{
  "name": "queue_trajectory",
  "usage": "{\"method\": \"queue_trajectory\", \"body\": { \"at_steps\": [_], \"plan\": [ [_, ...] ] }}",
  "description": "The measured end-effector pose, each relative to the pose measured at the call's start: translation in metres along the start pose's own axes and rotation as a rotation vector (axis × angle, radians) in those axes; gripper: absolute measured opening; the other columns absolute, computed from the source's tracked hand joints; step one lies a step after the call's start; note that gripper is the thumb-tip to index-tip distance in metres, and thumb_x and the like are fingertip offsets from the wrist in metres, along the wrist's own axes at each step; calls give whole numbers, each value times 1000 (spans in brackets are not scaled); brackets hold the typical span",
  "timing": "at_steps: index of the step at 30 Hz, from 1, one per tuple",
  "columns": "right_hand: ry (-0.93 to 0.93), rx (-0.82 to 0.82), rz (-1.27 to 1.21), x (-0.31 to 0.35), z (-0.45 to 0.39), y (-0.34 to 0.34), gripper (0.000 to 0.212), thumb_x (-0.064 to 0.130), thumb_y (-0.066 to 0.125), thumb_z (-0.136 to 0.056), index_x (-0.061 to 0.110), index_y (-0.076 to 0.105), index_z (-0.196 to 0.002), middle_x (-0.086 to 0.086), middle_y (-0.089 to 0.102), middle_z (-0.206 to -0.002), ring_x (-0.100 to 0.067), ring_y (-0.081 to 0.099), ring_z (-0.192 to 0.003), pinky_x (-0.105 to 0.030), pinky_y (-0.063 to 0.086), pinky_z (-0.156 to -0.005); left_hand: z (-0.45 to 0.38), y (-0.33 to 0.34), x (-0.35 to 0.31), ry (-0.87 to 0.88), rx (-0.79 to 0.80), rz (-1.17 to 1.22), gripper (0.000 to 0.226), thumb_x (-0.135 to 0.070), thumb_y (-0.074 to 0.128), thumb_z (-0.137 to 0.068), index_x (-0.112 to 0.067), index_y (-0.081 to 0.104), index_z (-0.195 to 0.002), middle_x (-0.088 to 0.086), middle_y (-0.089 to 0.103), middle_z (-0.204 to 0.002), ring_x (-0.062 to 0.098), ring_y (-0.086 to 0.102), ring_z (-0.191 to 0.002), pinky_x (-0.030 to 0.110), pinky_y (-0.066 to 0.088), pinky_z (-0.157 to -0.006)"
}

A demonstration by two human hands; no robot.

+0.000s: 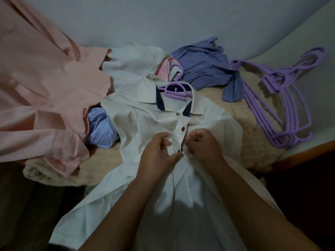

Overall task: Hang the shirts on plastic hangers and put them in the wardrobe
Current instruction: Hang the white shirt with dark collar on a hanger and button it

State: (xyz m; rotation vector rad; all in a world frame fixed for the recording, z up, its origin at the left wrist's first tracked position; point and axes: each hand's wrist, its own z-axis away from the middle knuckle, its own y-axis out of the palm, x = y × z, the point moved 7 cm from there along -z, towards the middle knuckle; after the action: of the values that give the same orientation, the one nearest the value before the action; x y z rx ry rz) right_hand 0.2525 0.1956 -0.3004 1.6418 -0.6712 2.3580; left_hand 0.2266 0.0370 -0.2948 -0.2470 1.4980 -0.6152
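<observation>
Currently: buttoning, judged from both hands meeting at the placket.
Shirt: white shirt [148, 124] lies face up on the bed [253, 26], collar at 12 o'clock, hem toward the person at 6 o'clock; its long axis runs roughly 12 to 6.
Hanger: purple hanger [175, 89] already sits inside the collar, hook pointing to 12 o'clock.
Left hand: left hand [159, 151] pinches the placket edge from 9 o'clock.
Right hand: right hand [203, 144], fingers curled, grips the opposite edge from 3 o'clock.
Key relation: both hands are equally near the dark button [181, 150] between them; the buttons done up lie toward 12 o'clock.
Spare hangers: hanger stack [282, 98] at 2 o'clock.
Waiting: pink shirt [45, 84] at 10 o'clock, checked shirt [204, 67] at 1 o'clock.
</observation>
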Motion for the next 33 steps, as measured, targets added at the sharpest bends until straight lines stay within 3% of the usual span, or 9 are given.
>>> {"method": "queue_trajectory", "body": {
  "at_steps": [5, 10, 15, 19, 20, 22, 24, 29, 33],
  "plan": [
    [10, 106, 76, -10, 12, 10, 31, -6, 64, -78, 22, 52, -73, -6, 65, -83, -17, 58, -74, -29, 49, -69, 7, 0, 3, 81, 17, -147, 48, -14, 68, -83, -24, 49, -126, -13, 63, -94, 5, 60, -88, 20, 47, -78],
    [1, 164, 144, -17, 21, 17, 35, -10, 66, -74, 20, 50, -70, 1, 57, -67, -13, 53, -67, -29, 48, -72, 18, 1, 7, 64, 2, -158, 39, -15, 64, -88, -19, 51, -124, -13, 66, -82, -2, 58, -74, 7, 40, -68],
    [-56, 166, 247, -10, 25, 15, 32, -4, 65, -76, 23, 50, -66, 5, 56, -68, -12, 53, -67, -23, 45, -66, 28, -4, 3, -32, -19, 6, 36, -14, 67, -85, -23, 53, -117, -8, 67, -72, -8, 60, -69, 3, 41, -66],
    [-136, 54, 249, 7, 36, 2, 33, 0, 64, -79, 24, 45, -68, 6, 53, -72, -6, 49, -64, -10, 40, -58, 39, -13, -6, -133, -33, 256, 36, -12, 69, -83, -26, 54, -114, 2, 70, -71, 3, 62, -61, 21, 49, -72],
    [-154, 21, 239, 11, 40, 0, 32, 1, 63, -80, 23, 43, -68, 5, 52, -72, -7, 49, -64, -13, 44, -60, 42, -15, -9, -154, -39, 325, 36, -10, 69, -83, -26, 54, -112, 3, 70, -70, 6, 62, -61, 25, 51, -73],
    [-151, -24, 194, 16, 50, -2, 30, 0, 61, -80, 20, 41, -69, 0, 50, -71, -17, 52, -66, -34, 55, -67, 46, -19, -14, -185, -57, 426, 36, -7, 69, -83, -26, 54, -111, 2, 68, -68, 8, 61, -62, 29, 52, -74],
    [-131, -44, 122, 20, 59, -4, 32, 1, 65, -78, 18, 40, -69, -3, 50, -71, -29, 58, -72, -46, 56, -71, 51, -22, -18, -201, -79, 485, 35, -8, 70, -83, -27, 55, -109, 2, 66, -70, 8, 60, -62, 30, 52, -75],
    [-78, -45, -46, 26, 74, -8, 36, 2, 74, -71, 17, 41, -69, -9, 52, -70, -36, 61, -75, -52, 56, -75, 60, -27, -28, -207, -111, 532, 34, -13, 71, -84, -24, 56, -112, 0, 70, -73, 3, 61, -60, 29, 51, -75],
    [-12, -45, -149, 26, 82, -8, 29, 5, 71, -74, 18, 45, -74, -23, 63, -88, -43, 65, -87, -55, 54, -80, 68, -28, -33, -179, -103, 506, 30, -14, 70, -85, -28, 57, -107, -6, 73, -71, 0, 64, -62, 26, 53, -74]
  ]
}}
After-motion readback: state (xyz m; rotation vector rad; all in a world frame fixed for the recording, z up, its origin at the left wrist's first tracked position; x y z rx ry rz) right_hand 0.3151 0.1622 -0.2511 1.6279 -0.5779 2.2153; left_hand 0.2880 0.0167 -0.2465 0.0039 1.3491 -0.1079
